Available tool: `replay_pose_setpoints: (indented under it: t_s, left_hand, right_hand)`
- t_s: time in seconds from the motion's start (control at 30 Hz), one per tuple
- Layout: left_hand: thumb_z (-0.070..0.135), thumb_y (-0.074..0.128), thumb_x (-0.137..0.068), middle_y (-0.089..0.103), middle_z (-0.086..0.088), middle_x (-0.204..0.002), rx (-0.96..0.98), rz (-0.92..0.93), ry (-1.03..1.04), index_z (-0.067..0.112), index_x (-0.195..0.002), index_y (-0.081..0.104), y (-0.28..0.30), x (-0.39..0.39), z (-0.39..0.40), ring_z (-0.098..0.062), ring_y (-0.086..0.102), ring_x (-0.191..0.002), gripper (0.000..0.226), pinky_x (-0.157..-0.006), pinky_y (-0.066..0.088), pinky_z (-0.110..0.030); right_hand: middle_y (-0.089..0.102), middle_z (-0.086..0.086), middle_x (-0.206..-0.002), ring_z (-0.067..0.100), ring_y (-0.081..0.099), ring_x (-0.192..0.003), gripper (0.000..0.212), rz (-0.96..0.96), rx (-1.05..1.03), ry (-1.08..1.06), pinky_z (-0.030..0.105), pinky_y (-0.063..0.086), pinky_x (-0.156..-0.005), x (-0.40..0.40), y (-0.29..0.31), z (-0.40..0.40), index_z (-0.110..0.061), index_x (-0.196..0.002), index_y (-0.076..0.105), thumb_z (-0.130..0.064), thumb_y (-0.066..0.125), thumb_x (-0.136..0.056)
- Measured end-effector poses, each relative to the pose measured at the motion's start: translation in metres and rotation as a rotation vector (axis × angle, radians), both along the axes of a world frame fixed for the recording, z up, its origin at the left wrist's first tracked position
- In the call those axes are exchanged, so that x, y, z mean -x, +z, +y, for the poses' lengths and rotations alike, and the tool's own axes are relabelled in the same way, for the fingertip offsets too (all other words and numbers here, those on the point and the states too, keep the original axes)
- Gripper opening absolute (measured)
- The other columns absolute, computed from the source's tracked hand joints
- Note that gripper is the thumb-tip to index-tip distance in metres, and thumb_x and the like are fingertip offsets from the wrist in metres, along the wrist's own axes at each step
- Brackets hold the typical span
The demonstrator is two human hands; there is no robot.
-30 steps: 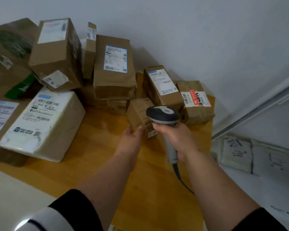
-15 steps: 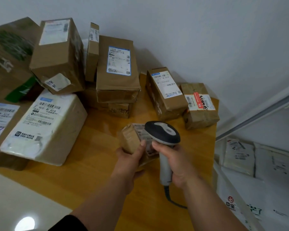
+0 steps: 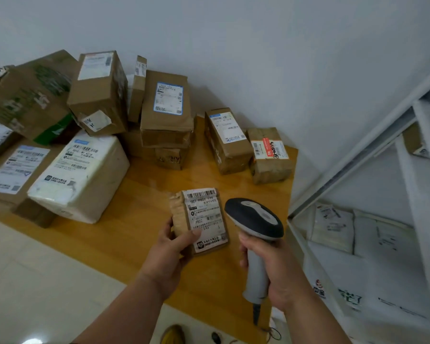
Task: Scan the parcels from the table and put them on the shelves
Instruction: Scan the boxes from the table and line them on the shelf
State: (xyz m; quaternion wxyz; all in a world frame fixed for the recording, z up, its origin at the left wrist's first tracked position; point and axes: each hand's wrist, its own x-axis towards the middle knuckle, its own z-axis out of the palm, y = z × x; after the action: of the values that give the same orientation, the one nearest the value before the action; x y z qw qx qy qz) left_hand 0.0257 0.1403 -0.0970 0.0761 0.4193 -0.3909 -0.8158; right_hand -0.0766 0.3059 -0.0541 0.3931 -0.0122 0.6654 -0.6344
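Head view, nearest first: the left hand point(image 3: 169, 254) grips a small brown parcel point(image 3: 199, 222) by its lower left corner, thumb curled over the front, holding it above the wooden surface point(image 3: 124, 234). That parcel is a flat, crumpled kraft packet with a white shipping label point(image 3: 205, 219) covering most of its face. On the label a barcode runs along the top; below it the print reads something like "S07-P802", and "P802" stands again lower down; the finer lines are too blurred to read. Just to its right, the right hand point(image 3: 271, 266) is wrapped round the grey handle of a barcode scanner point(image 3: 255, 224), whose dark head sits level with the parcel, close beside it but not touching. Beyond the left hand lies a white wrapped parcel point(image 3: 80, 177) with a barcoded label. Farther off, beyond both hands, brown boxes point(image 3: 166, 112) are stacked against the wall. Right of the right hand, white shelves point(image 3: 358, 247) hold pale flat packets.
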Motion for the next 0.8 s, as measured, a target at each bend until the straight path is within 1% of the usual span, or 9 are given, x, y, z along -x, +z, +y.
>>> replay_pose_setpoints:
  t_s: [0.03,0.1,0.17,0.23,0.27,0.43,0.63,0.77,0.8]
  left_hand:
    - [0.012,0.076,-0.064,0.074,-0.006,-0.113,0.001,0.015,-0.009,0.026,-0.128,0.055,0.007,-0.003,0.008,-0.03,0.068,-0.107,0.069,-0.087,0.055,-0.042]
    - [0.011,0.076,-0.064,0.073,-0.007,-0.115,0.015,0.038,-0.018,0.026,-0.127,0.056,0.018,-0.008,0.024,-0.03,0.068,-0.107,0.068,-0.082,0.054,-0.04]
    - [0.012,0.076,-0.063,0.073,-0.007,-0.115,0.027,0.054,-0.014,0.025,-0.126,0.057,0.03,-0.013,0.041,-0.03,0.068,-0.105,0.067,-0.078,0.054,-0.037]
    - [0.011,0.076,-0.063,0.073,-0.007,-0.113,0.033,0.077,-0.016,0.025,-0.126,0.057,0.041,-0.018,0.057,-0.029,0.068,-0.104,0.067,-0.075,0.053,-0.035]
    - [0.011,0.076,-0.063,0.073,-0.007,-0.114,0.036,0.09,-0.017,0.025,-0.126,0.057,0.046,-0.021,0.064,-0.029,0.068,-0.105,0.067,-0.075,0.053,-0.035]
    - [0.011,0.075,-0.065,0.072,-0.006,-0.118,0.042,0.154,-0.031,0.025,-0.129,0.057,0.066,-0.033,0.092,-0.029,0.066,-0.11,0.068,-0.079,0.053,-0.036]
    - [0.008,0.075,-0.065,0.073,-0.007,-0.114,0.065,0.193,-0.021,0.024,-0.128,0.057,0.083,-0.044,0.113,-0.029,0.067,-0.109,0.067,-0.081,0.054,-0.036]
    - [0.008,0.074,-0.065,0.073,-0.008,-0.115,0.071,0.208,-0.013,0.025,-0.128,0.057,0.09,-0.049,0.12,-0.028,0.067,-0.107,0.067,-0.077,0.055,-0.034]
    - [0.008,0.074,-0.066,0.073,-0.008,-0.114,0.074,0.21,-0.013,0.025,-0.129,0.056,0.091,-0.05,0.121,-0.029,0.067,-0.107,0.068,-0.077,0.055,-0.034]
  right_hand:
    - [0.063,0.009,-0.071,0.022,0.059,-0.063,0.012,0.021,0.004,0.028,0.04,0.047,-0.07,-0.006,0.007,0.009,-0.019,-0.072,0.073,-0.026,0.081,-0.077]
    - [0.058,0.011,-0.068,0.022,0.056,-0.06,0.019,0.068,0.013,0.063,0.038,0.046,-0.067,-0.019,0.02,0.026,-0.021,-0.065,0.071,-0.025,0.078,-0.081]
    - [0.055,0.013,-0.065,0.023,0.055,-0.059,0.022,0.125,0.03,0.087,0.038,0.046,-0.067,-0.03,0.036,0.043,-0.012,-0.07,0.069,-0.031,0.076,-0.076]
    - [0.053,0.014,-0.063,0.023,0.054,-0.059,0.037,0.18,0.039,0.119,0.038,0.045,-0.067,-0.04,0.049,0.06,0.002,-0.077,0.061,-0.033,0.073,-0.074]
    - [0.053,0.013,-0.062,0.022,0.053,-0.059,0.039,0.199,0.034,0.135,0.037,0.045,-0.067,-0.044,0.055,0.07,0.004,-0.076,0.059,-0.033,0.072,-0.074]
    - [0.055,0.013,-0.062,0.023,0.054,-0.06,0.025,0.204,-0.043,0.139,0.037,0.045,-0.067,-0.058,0.072,0.113,-0.011,-0.064,0.064,-0.035,0.073,-0.068]
    - [0.053,0.015,-0.06,0.023,0.053,-0.056,0.022,0.221,-0.039,0.127,0.03,0.046,-0.059,-0.072,0.083,0.139,-0.01,-0.063,0.065,-0.03,0.074,-0.067]
    - [0.052,0.013,-0.058,0.022,0.052,-0.055,0.035,0.25,-0.03,0.13,0.027,0.046,-0.058,-0.078,0.088,0.147,0.003,-0.072,0.062,-0.029,0.074,-0.068]
    - [0.052,0.012,-0.058,0.021,0.052,-0.054,0.034,0.262,-0.026,0.136,0.025,0.046,-0.057,-0.079,0.09,0.148,0.004,-0.074,0.062,-0.028,0.074,-0.07]
